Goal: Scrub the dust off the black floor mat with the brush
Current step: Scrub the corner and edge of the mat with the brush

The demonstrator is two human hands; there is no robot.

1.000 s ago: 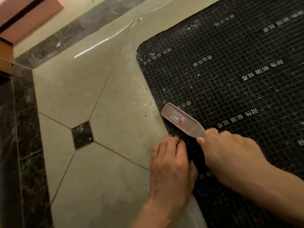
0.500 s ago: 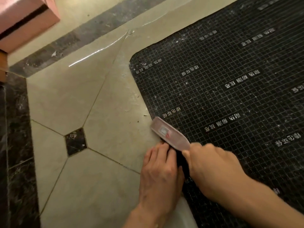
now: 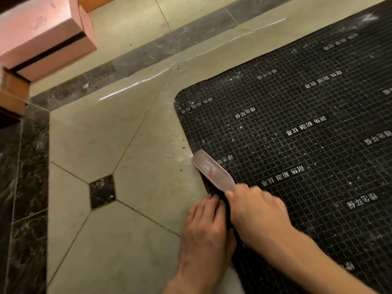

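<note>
The black floor mat [image 3: 297, 145] fills the right of the head view, printed with a white grid and white characters and speckled with pale dust. A pale pink brush [image 3: 213, 170] lies flat along the mat's left edge, its head pointing up-left. My right hand [image 3: 257, 213] grips its handle from below. Just left of it, my left hand [image 3: 204, 232] lies palm down with fingers together, pressing the mat's edge and the tile beside it. The bristles are hidden under the brush.
Beige floor tiles [image 3: 101, 132] with a small dark diamond inset [image 3: 102, 191] lie left of the mat. A dark marble border [image 3: 27, 166] runs along the left and top. Pinkish furniture [image 3: 42, 37] stands at the top left corner.
The brush and my right hand have slid down and left along the mat's edge. My left hand stays pressed at the edge. The camera has pulled back, showing more floor.
</note>
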